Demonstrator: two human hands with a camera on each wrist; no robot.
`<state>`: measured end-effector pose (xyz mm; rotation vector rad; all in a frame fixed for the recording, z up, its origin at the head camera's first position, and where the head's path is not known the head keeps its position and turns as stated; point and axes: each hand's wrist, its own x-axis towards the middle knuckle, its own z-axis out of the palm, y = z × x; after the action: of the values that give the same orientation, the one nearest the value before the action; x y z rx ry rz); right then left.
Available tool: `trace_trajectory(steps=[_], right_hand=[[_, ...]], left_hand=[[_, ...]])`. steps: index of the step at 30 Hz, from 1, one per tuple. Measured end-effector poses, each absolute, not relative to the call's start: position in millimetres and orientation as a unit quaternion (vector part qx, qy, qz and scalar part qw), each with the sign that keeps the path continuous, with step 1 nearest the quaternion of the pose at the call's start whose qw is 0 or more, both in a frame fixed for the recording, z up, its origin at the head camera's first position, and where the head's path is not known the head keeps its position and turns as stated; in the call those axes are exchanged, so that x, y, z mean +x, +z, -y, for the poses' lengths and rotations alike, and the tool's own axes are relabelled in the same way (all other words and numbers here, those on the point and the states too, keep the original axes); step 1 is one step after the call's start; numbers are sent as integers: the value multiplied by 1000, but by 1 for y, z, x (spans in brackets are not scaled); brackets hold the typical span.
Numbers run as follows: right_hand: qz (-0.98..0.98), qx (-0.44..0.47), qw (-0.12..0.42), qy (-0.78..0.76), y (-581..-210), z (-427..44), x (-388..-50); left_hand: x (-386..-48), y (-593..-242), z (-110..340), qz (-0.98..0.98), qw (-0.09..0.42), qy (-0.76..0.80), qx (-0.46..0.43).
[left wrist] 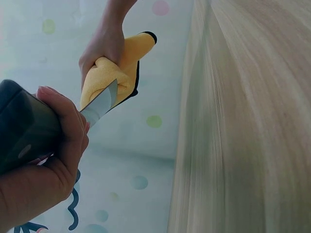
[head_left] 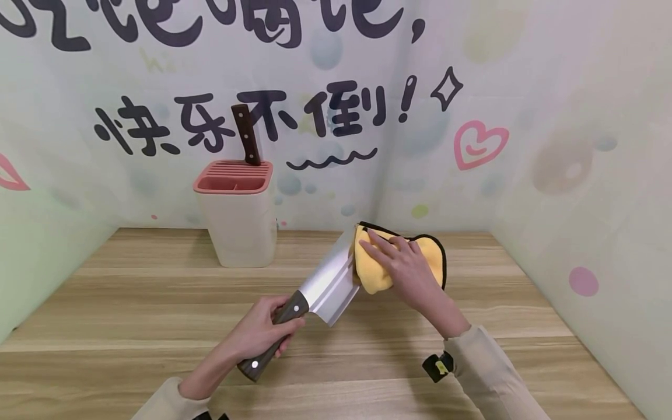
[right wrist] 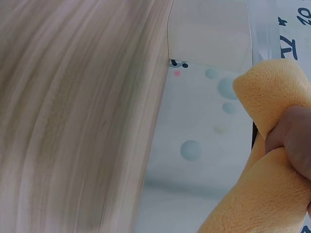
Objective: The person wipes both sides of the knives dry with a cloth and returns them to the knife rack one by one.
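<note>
- Left hand (head_left: 262,329): fingers and thumb wrapped around the dark handle (head_left: 283,318) of the cleaver (head_left: 326,286). Two bright rivets are visible on the handle.
- Cleaver position: held above the table (head_left: 157,350), in front of the person. The blade extends away from the person and toward the right; its heel corner lies on the right side, near the handle.
- Right hand (head_left: 406,268): clamped on the yellow cloth (head_left: 371,279), fingers laid over the upper face, thumb pressed into the other side. The hands are apart from each other.
- Cloth: black edging, folded. It touches the far portion of the blade and covers part of it; the exact contact underneath is hidden.
- Knife holder (head_left: 238,233): upright near the back of the table, left of the blade. White body, red slotted top with an open compartment at the front.
- Second knife (head_left: 247,135): seated in the slotted top, dark riveted handle upward.
- Wall (head_left: 430,198): behind the table, printed with dark characters and colored spots.
</note>
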<state>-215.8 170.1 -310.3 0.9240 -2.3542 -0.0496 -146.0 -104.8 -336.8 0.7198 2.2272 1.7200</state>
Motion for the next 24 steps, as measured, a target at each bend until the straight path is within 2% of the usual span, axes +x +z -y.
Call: trace_trajectory(steps=[24], right_hand=[[896,329,298,-13,-317,-180,-218]], left_hand=[[-145,-336,108,-766,124,589,227]])
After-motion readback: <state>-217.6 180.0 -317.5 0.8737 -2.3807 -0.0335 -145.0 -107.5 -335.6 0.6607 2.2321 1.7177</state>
